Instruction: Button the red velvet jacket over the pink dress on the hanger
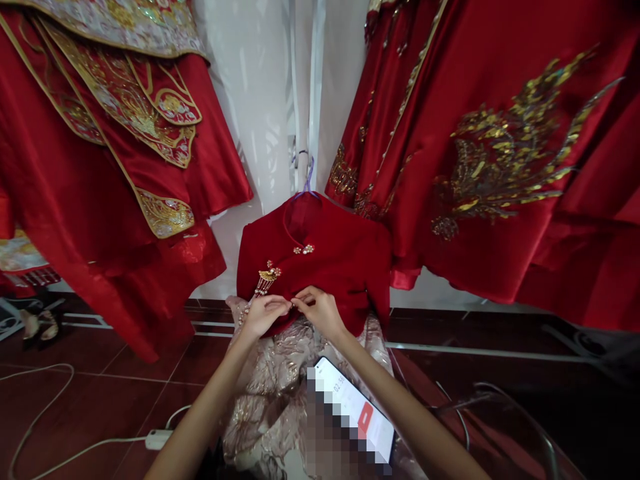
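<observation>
A dark red top (330, 247) with a stand-up collar hangs on a purple hanger (308, 183) in front of me. My left hand (266, 315) and my right hand (319, 309) meet low on its front, each closed in a pinch. Their fingertips nearly touch, and whatever lies between them is too small to make out. A beaded gold fan-shaped ornament with tassels (267, 277) sits just above my left hand. Pearl-like fastenings (303, 249) show at the neck. Under my forearms spreads pale, shiny patterned cloth (265, 380).
Red embroidered garments (125, 133) hang at the left, with another red gown (500, 167) at the right. A lit phone (357, 410) lies below my right forearm. White cable (100, 441) and a power strip (159, 439) are on the tiled floor; dark shoes (43, 327) stand far left.
</observation>
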Action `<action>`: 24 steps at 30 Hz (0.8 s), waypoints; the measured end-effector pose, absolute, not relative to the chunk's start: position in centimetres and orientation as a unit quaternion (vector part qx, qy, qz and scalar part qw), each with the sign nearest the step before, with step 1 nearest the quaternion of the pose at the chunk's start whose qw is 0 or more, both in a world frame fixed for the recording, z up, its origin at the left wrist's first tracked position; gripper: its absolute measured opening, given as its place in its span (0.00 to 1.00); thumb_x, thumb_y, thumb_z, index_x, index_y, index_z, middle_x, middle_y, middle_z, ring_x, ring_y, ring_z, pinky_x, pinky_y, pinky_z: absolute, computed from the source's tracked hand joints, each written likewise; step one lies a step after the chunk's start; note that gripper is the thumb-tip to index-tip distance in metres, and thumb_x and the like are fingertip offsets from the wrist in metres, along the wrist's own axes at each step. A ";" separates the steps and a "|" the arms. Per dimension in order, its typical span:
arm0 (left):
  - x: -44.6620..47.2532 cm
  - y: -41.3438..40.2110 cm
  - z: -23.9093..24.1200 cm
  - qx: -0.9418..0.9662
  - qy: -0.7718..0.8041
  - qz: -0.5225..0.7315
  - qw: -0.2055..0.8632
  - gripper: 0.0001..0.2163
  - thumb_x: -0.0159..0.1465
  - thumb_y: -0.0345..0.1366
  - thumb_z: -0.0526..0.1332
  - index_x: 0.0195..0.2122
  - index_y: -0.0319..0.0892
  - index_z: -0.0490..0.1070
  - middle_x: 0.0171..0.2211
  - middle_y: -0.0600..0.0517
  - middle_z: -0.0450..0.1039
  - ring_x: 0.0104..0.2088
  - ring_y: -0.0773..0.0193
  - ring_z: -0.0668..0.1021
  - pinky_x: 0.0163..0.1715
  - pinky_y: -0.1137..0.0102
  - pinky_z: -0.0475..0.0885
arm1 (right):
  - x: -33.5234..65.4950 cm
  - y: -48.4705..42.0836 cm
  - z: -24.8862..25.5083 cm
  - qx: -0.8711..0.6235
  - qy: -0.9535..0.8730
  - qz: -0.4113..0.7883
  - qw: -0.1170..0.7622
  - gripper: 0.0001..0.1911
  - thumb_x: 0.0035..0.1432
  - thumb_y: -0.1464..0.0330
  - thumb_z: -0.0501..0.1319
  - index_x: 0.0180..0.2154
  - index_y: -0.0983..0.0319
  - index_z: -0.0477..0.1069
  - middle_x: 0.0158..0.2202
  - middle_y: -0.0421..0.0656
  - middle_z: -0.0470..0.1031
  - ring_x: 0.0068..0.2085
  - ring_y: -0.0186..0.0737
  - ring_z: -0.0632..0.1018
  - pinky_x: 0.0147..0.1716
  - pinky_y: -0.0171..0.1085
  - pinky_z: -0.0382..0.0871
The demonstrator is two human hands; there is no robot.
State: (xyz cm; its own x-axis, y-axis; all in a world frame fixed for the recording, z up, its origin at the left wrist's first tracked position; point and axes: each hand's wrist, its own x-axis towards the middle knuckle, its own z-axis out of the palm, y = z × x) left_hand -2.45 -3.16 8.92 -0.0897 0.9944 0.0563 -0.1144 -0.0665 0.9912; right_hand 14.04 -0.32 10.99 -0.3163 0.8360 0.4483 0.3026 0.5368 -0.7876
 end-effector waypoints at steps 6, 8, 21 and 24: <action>-2.4 -3.2 8.9 0.507 0.501 0.551 0.434 0.13 0.44 0.36 0.69 0.31 0.36 0.74 0.29 0.48 0.78 0.32 0.62 0.79 0.40 0.68 0.75 | 14.0 -0.7 11.0 -0.376 -0.756 0.286 0.453 0.07 0.53 0.64 0.60 0.31 0.60 0.71 0.30 0.41 0.77 0.30 0.36 0.78 0.32 0.32 0.71; -2.3 -3.1 8.8 0.514 0.501 0.548 0.430 0.12 0.45 0.35 0.68 0.31 0.36 0.75 0.28 0.48 0.78 0.31 0.62 0.79 0.39 0.68 0.75 | 14.0 -0.8 11.1 -0.375 -0.751 0.286 0.462 0.07 0.53 0.64 0.59 0.31 0.60 0.71 0.30 0.41 0.77 0.31 0.36 0.78 0.32 0.32 0.71; -2.2 -3.2 8.7 0.492 0.484 0.560 0.459 0.16 0.43 0.41 0.70 0.29 0.34 0.75 0.27 0.47 0.77 0.28 0.62 0.79 0.35 0.66 0.77 | 13.8 -0.4 10.1 -0.373 -0.759 0.259 0.467 0.07 0.55 0.64 0.58 0.32 0.60 0.71 0.31 0.42 0.76 0.32 0.36 0.77 0.33 0.33 0.70; -2.7 -3.0 8.7 0.509 0.491 0.548 0.448 0.16 0.45 0.41 0.69 0.30 0.34 0.75 0.27 0.47 0.78 0.28 0.62 0.79 0.35 0.66 0.77 | 13.7 -0.4 10.0 -0.367 -0.762 0.246 0.474 0.07 0.57 0.64 0.57 0.32 0.61 0.70 0.32 0.43 0.75 0.32 0.37 0.76 0.32 0.34 0.70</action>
